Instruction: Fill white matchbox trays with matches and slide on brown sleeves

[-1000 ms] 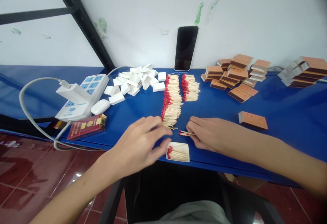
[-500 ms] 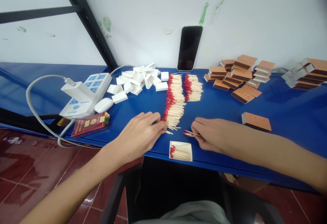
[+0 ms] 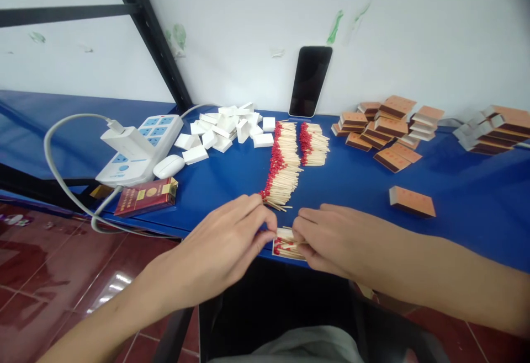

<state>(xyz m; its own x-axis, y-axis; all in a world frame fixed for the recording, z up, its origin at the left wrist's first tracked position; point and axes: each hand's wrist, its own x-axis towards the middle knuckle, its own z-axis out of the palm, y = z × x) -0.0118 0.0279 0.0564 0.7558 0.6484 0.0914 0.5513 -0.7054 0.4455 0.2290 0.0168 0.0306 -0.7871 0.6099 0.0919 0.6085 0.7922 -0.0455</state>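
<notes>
Behind the blue table (image 3: 351, 186) there is a white wall (image 3: 232, 32) with a few green marks (image 3: 335, 26), and a dark phone (image 3: 310, 81) leans against it. At the front edge of the table lies a small white tray (image 3: 285, 233) with matches (image 3: 285, 250) inside, their red heads mostly toward the left.

The right hand (image 3: 331, 236) comes from the right side, its forearm slanting inward. The back of this hand is turned up, and its fingers bend down over the right part of the tray. Its grip is pinched on the ends of some matches there; how many, I cannot tell, because the fingers cover them.

The left hand (image 3: 227, 236) comes from the lower left, also with its back upward. Its thumb and forefinger curve toward each other, with the tips close at the left end of the tray; whether this grip holds something, I cannot tell.

Just beyond the hands, a long row of matches (image 3: 284, 164) lies on the table, with a shorter row (image 3: 314, 145) beside it, on the right. A heap of white trays (image 3: 232, 126) is to the left, near a power strip (image 3: 159, 131) and a red pack (image 3: 147, 195). On the right are piled orange matchbox covers (image 3: 389, 120), and one single cover (image 3: 412, 203) lies apart, nearer to the right forearm.
</notes>
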